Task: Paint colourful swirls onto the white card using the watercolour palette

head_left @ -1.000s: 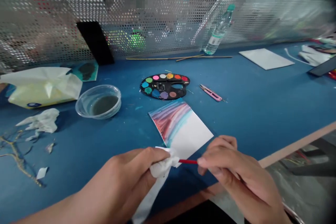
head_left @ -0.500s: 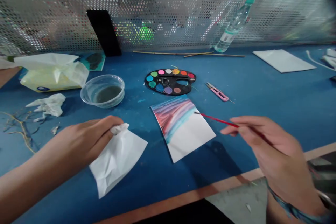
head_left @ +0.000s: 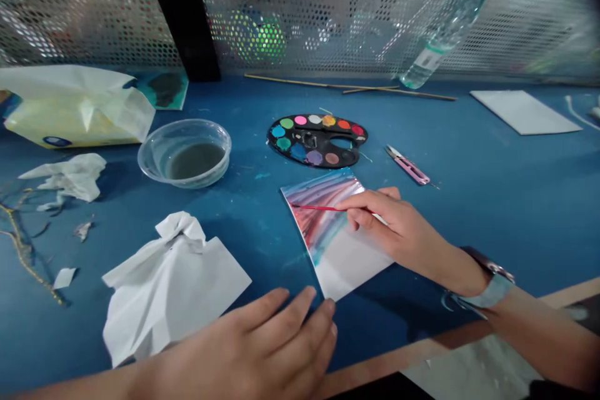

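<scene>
A thin red paintbrush [head_left: 319,207] is pinched in my right hand [head_left: 391,225], its tip over the red band at the left side of the painting [head_left: 347,262]. Blue, red and teal strokes cover the sheet's upper left; its lower right is white. My left hand [head_left: 276,344] lies with fingers stretched out by the sheet's lower left corner and holds nothing. Left of it rests a crumpled white tissue [head_left: 164,287]. The black paint palette [head_left: 319,140] with several coloured wells sits just behind the painting. A clear bowl [head_left: 185,153] of murky grey water stands to the left.
Pink thread snips [head_left: 407,165] lie right of the palette. A tissue pack [head_left: 79,112], crumpled tissue [head_left: 75,176] and twig [head_left: 23,250] occupy the left. Along the perforated metal screen are a black phone [head_left: 187,28], thin sticks [head_left: 323,84] and a water bottle [head_left: 445,37]. White board [head_left: 525,111] lies right.
My left hand has let go of the tissue, which now lies on the table, and moved right toward the sheet. My right hand has carried the brush left across the painting.
</scene>
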Motion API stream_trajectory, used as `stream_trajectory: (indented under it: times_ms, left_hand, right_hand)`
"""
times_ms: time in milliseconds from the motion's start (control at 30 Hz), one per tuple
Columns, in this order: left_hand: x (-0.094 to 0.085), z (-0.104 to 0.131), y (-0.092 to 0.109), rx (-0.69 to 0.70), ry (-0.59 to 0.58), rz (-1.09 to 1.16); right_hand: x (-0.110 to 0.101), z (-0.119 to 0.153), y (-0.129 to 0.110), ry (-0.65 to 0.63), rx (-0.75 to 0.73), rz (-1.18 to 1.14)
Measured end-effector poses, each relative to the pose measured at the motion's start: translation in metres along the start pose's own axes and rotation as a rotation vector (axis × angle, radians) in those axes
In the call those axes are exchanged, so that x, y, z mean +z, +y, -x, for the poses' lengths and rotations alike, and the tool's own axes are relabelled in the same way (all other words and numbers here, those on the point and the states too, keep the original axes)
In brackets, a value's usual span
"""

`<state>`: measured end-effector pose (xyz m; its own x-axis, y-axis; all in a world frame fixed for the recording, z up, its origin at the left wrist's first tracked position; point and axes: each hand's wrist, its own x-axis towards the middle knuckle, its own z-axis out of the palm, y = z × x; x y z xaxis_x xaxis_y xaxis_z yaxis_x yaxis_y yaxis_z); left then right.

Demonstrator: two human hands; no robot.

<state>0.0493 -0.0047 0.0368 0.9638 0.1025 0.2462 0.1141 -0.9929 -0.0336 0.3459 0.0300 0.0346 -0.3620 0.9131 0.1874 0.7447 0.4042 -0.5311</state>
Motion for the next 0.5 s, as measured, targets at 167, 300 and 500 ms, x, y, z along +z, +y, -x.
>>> stream_trajectory:
  times_ms: [167,300,500]
  left_hand:
    - [0.007,0.0,-0.008,0.007,-0.084,0.078]
    - [0.009,0.0,-0.012,0.022,-0.053,0.073]
    - [0.02,0.002,-0.011,0.001,-0.031,0.085]
  right_hand:
    - [0.002,0.004,0.003,-0.042,-0.029,0.024]
    - [0.0,0.009,0.003,-0.034,-0.057,0.07]
    - [-0.005,0.013,-0.001,-0.057,-0.077,0.092]
